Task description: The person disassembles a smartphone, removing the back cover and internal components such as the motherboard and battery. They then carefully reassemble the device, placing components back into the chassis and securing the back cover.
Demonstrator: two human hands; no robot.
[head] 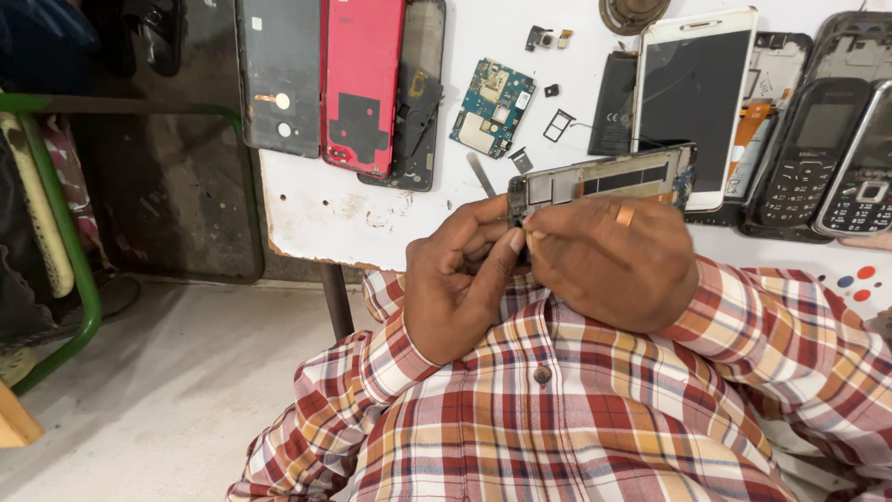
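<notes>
Both hands meet just above my chest over the near edge of a white table [334, 209]. My right hand [613, 265], a ring on one finger, grips a bare phone frame [604, 177] held on edge. My left hand [460, 279] pinches at the left end of that frame with thumb and forefinger. What lies between the fingertips is hidden. A thin metal tool [481, 174] lies on the table just beyond the hands. My sleeves are plaid, red and orange.
On the table lie a red phone back cover [362, 84], a dark cover [279, 74], a blue circuit board [492, 107], a white cracked smartphone [692, 102], two keypad phones [818, 158] and small loose parts [548, 39]. A green-framed chair [56, 232] stands left.
</notes>
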